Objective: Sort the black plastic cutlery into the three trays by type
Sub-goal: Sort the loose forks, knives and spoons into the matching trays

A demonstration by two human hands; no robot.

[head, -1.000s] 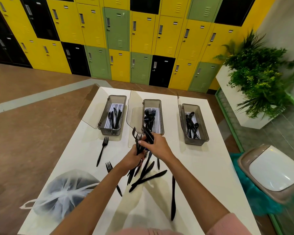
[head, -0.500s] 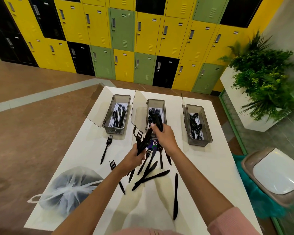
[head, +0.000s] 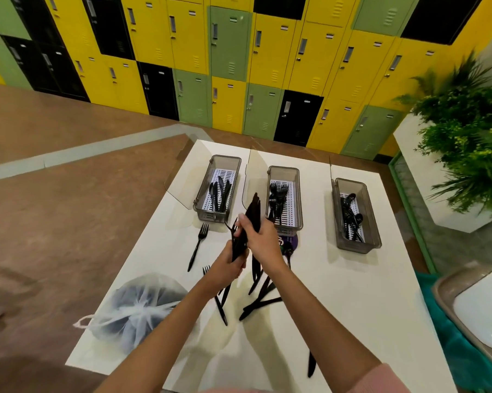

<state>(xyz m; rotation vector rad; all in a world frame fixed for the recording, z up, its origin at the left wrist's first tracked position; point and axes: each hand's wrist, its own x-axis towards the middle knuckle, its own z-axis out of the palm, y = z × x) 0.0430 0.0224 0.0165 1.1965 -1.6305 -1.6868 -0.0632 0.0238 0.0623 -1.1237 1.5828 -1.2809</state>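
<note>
A purple label (head: 289,241) with pale lettering shows just below the middle tray (head: 299,199). The right hand (head: 263,241) partly hides it, so it cannot be read.

Three grey trays with clear lids standing open sit across the centre of the white table (head: 338,293). The left tray (head: 210,215) holds knives, the middle one forks, and the right tray (head: 355,246) spoons.

In mid-frame the left hand (head: 230,266) has its fingers curled round a bundle of black cutlery (head: 237,242). The right hand's fingers pinch long black pieces (head: 253,211) that point up in front of the middle tray; their type is unclear.

A loose fork (head: 198,246) lies left of the hands. More cutlery (head: 260,303) lies beneath them, and a knife (head: 312,364) lies at lower right. A knotted plastic bag (head: 137,306) sits at lower left.
</note>
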